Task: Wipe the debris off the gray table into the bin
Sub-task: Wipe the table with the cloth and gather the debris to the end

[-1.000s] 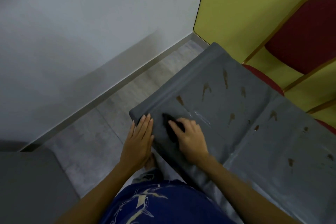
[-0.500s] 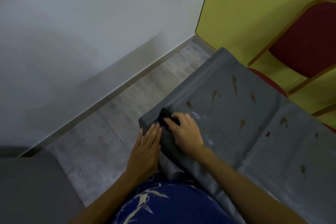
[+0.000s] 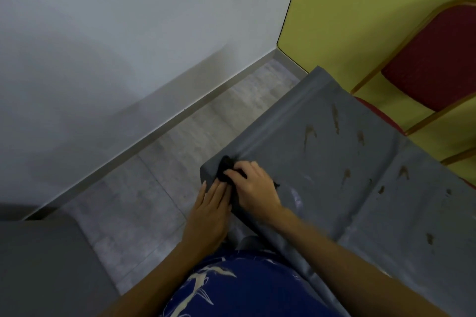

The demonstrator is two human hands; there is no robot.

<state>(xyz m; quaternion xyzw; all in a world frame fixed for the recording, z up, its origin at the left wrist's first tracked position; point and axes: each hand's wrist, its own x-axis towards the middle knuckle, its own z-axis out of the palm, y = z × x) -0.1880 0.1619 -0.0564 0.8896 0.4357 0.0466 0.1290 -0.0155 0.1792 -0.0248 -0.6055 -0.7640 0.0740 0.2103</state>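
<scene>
The gray table (image 3: 322, 162) wears a gray cover with several brown smears (image 3: 309, 134) across its top. My right hand (image 3: 255, 185) presses a small black cloth (image 3: 226, 165) onto the table's near left corner. My left hand (image 3: 211, 211) lies flat with straight fingers just below that corner, against the table's edge, fingertips touching the cloth. A faint wet streak (image 3: 296, 197) marks the cover to the right of my right hand. No bin is in sight.
Grey tiled floor (image 3: 154, 175) runs between the table and a white wall (image 3: 128, 46). A red chair (image 3: 432, 59) with a gold frame stands behind the table against a yellow wall. A gray surface (image 3: 43, 265) fills the lower left.
My right hand has slid the black cloth leftward to the table's corner. My left hand has dropped from the tabletop to just below the edge. The camera has shifted left.
</scene>
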